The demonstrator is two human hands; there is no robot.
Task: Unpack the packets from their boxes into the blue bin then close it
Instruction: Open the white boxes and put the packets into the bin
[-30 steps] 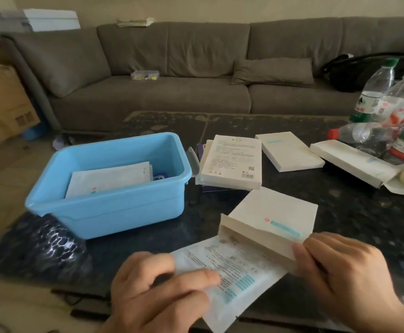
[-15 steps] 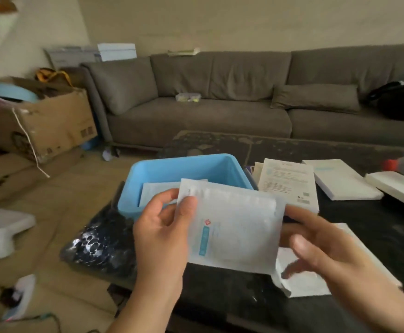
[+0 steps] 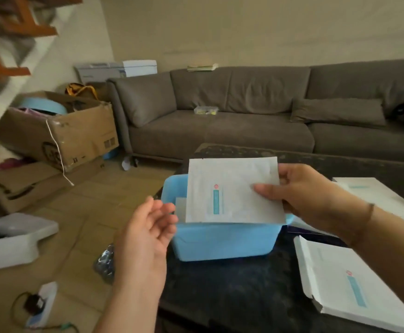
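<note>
My right hand (image 3: 309, 195) pinches the right edge of a white packet (image 3: 230, 188) with a blue stripe and holds it upright over the blue bin (image 3: 222, 241). The bin stands on the dark table, and another white packet (image 3: 180, 207) shows inside it at the left. My left hand (image 3: 148, 231) hovers beside the bin's left rim, palm up, fingers relaxed, holding nothing. An opened white box (image 3: 355, 287) lies flat at the lower right. More white boxes (image 3: 374, 195) lie behind my right wrist.
The dark table (image 3: 232, 289) reaches from the middle to the right. A grey sofa (image 3: 244, 121) runs along the back. Cardboard boxes (image 3: 59, 133) stand on the floor at the left, with a white tray (image 3: 16, 239) and a cable (image 3: 35, 306) nearer me.
The packet came out of its box and rose over the bin. It passed from my left hand to my right. My left hand let go and drew back. The view swung left.
</note>
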